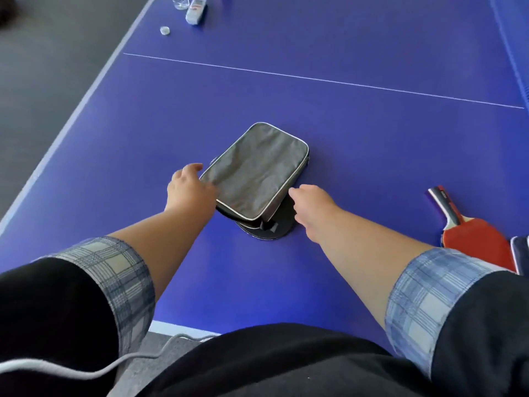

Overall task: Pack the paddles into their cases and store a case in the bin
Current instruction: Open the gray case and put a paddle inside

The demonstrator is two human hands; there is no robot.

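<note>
A grey paddle case (pixel 254 170) with pale piping lies in the middle of the blue table-tennis table (pixel 357 144). A black paddle (pixel 282 222) sticks partway out of its near, open end. My left hand (pixel 190 189) grips the case's near left edge. My right hand (pixel 310 206) rests on the black paddle at the case's near right corner, fingers curled. A red paddle (pixel 472 236) lies at the right edge, its handle pointing away from me. Beside it shows the corner of a dark case (pixel 521 253) with white trim.
A clear water bottle (pixel 180 1), a white device (pixel 196 10) and a bottle cap (pixel 165 30) sit at the far left of the table. The net (pixel 515 38) runs along the right. A grey cord (pixel 114 365) hangs by my lap. Dark floor lies to the left.
</note>
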